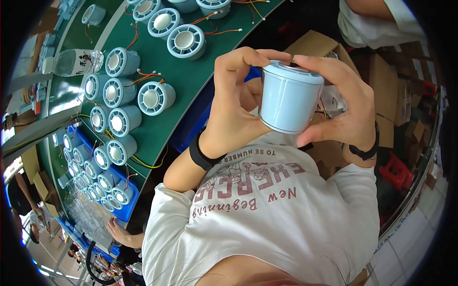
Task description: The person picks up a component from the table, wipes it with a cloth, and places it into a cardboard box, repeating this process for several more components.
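Between my two hands, in front of my chest, a light-blue cup-shaped housing is held upright, with its smooth side showing. My left hand grips it from the left, index finger on the top rim and thumb near the lower edge. From the right, my right hand closes on it, index finger over the top and thumb low on the side. A dark and silver disc shows in part on its top between the fingertips; the underside is hidden.
On the green table at left stand several similar housings with slotted tops, silver discs and thin wires. A blue tray holds more. A clear bottle lies behind. Cardboard boxes, a red stool and another person's sleeve are at right.
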The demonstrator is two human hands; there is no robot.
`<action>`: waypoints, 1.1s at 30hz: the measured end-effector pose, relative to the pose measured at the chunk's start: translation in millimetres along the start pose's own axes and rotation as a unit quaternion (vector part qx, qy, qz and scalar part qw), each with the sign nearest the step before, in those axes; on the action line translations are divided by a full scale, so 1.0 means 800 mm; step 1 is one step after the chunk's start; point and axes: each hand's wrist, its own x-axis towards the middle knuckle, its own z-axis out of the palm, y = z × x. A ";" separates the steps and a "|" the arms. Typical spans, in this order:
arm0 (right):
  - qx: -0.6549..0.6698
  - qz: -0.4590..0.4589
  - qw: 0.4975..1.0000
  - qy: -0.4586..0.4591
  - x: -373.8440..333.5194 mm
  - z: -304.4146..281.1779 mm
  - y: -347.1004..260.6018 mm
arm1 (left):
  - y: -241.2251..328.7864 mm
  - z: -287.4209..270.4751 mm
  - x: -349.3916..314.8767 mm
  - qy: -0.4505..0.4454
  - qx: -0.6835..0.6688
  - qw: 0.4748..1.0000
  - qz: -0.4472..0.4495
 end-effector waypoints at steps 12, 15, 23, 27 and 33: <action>0.108 0.004 0.988 -0.113 0.008 -0.007 0.036 | 0.030 -0.010 0.007 -0.009 0.247 0.959 0.136; 0.256 0.067 0.956 -0.128 0.002 -0.008 0.048 | 0.039 -0.013 0.014 -0.077 0.303 0.941 0.130; 0.228 0.041 0.961 -0.149 -0.031 -0.008 0.072 | 0.014 0.005 0.024 -0.176 0.281 0.935 0.127; 0.272 0.034 0.950 -0.149 -0.030 -0.012 0.074 | -0.001 0.010 0.027 -0.134 0.201 0.954 0.181; 0.333 0.044 0.938 -0.087 0.003 -0.009 0.058 | 0.041 -0.005 0.005 -0.094 0.428 0.883 0.170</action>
